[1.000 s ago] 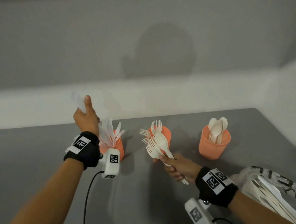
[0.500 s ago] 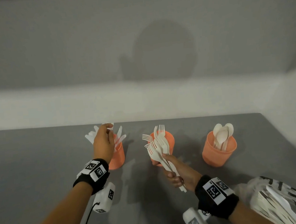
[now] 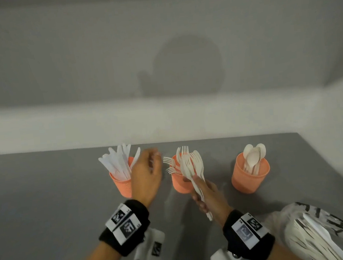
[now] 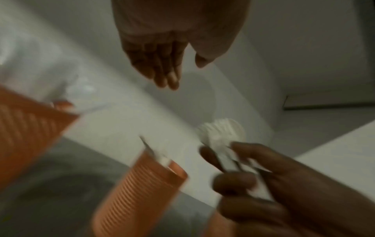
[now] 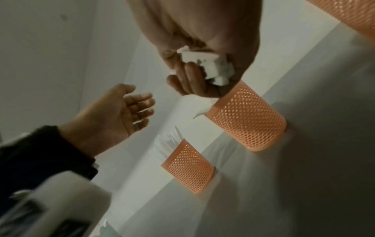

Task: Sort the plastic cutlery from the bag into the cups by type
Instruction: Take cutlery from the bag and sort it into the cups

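Note:
Three orange cups stand in a row on the grey table. The left cup holds white knives, the middle cup holds forks, the right cup holds spoons. My right hand grips a bundle of white forks by their handles, just in front of the middle cup. My left hand hovers between the left and middle cups, fingers relaxed and holding nothing; its empty palm shows in the right wrist view.
A clear plastic bag with black markings lies at the front right, with more white cutlery inside. A pale wall ledge runs behind the table's far edge.
My left hand came down from above the left cup, let go of the knives into it, and moved right toward the forks. The right hand has kept its fork bundle by the middle cup.

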`<action>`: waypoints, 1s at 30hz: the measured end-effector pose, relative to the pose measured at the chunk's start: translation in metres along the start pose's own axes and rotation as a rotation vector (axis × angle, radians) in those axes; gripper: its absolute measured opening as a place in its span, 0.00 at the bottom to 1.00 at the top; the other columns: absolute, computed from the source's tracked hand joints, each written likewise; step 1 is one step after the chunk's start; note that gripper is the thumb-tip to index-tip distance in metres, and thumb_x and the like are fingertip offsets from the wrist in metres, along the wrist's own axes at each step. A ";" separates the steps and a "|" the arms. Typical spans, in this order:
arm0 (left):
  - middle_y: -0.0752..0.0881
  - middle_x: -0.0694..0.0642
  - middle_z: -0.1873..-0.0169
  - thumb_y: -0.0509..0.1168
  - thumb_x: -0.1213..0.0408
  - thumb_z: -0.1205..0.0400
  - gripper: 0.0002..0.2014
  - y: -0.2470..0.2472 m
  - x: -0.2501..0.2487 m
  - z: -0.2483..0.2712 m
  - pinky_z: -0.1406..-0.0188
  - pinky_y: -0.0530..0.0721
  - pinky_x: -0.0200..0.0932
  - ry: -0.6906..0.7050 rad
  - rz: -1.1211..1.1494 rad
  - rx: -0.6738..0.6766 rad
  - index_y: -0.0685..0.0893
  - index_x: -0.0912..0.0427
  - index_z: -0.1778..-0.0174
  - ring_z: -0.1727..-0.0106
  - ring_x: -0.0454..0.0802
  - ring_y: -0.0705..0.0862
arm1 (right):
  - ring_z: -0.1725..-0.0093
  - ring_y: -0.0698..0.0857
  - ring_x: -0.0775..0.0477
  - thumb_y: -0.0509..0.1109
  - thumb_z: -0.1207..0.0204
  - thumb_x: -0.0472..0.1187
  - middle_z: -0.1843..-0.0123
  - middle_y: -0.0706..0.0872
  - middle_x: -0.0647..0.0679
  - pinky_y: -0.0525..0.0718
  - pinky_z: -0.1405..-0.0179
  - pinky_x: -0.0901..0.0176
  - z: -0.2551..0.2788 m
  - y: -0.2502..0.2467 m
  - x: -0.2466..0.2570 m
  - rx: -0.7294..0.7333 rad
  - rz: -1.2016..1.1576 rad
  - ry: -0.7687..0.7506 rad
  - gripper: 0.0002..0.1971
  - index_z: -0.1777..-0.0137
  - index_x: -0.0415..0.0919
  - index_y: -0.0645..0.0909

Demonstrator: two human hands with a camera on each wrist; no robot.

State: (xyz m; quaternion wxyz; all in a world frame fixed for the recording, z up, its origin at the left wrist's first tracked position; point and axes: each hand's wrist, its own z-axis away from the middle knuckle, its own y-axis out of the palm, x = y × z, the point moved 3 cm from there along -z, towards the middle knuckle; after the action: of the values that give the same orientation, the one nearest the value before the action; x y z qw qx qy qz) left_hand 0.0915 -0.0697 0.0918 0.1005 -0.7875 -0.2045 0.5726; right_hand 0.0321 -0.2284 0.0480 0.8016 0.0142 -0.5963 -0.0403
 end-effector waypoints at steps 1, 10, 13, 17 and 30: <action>0.86 0.50 0.56 0.59 0.57 0.17 0.13 0.012 0.002 0.012 0.57 0.80 0.32 -0.067 0.040 0.074 0.81 0.61 0.44 0.56 0.45 0.83 | 0.83 0.62 0.59 0.55 0.16 0.50 0.75 0.71 0.50 0.59 0.85 0.68 0.002 0.000 0.001 -0.013 0.005 -0.025 0.17 0.49 0.40 0.82; 0.79 0.66 0.71 0.60 0.62 0.19 0.11 0.079 -0.019 0.046 0.81 0.73 0.41 -0.350 0.388 0.379 0.79 0.65 0.64 0.73 0.58 0.76 | 0.85 0.66 0.58 0.51 0.16 0.53 0.71 0.77 0.47 0.62 0.87 0.68 0.019 -0.007 0.000 -0.089 0.067 -0.133 0.13 0.50 0.45 0.68; 0.75 0.60 0.74 0.57 0.62 0.20 0.12 0.089 -0.013 0.047 0.79 0.71 0.40 -0.422 0.318 0.369 0.76 0.65 0.65 0.76 0.53 0.73 | 0.85 0.66 0.58 0.50 0.15 0.52 0.71 0.78 0.47 0.62 0.87 0.68 0.023 -0.009 -0.002 -0.090 0.024 -0.131 0.11 0.53 0.46 0.65; 0.82 0.61 0.73 0.53 0.65 0.19 0.13 0.088 -0.010 0.043 0.71 0.79 0.44 -0.520 0.427 0.248 0.80 0.65 0.65 0.70 0.56 0.81 | 0.82 0.76 0.54 0.50 0.15 0.49 0.65 0.82 0.46 0.71 0.85 0.65 0.020 -0.011 -0.001 -0.134 0.070 -0.175 0.10 0.52 0.46 0.68; 0.70 0.45 0.88 0.64 0.66 0.19 0.10 0.083 -0.026 0.048 0.83 0.65 0.35 -0.492 0.646 0.296 0.76 0.60 0.66 0.86 0.40 0.66 | 0.84 0.69 0.63 0.56 0.16 0.42 0.73 0.72 0.50 0.66 0.83 0.75 0.006 -0.026 -0.002 -0.187 0.135 -0.148 0.12 0.62 0.43 0.67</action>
State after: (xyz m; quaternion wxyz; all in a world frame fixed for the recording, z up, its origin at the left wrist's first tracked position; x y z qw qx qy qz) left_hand 0.0566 -0.1594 0.0661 -0.0240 -0.6281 0.1190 0.7686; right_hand 0.0246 -0.2541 0.0458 0.7542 -0.1039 -0.6469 -0.0427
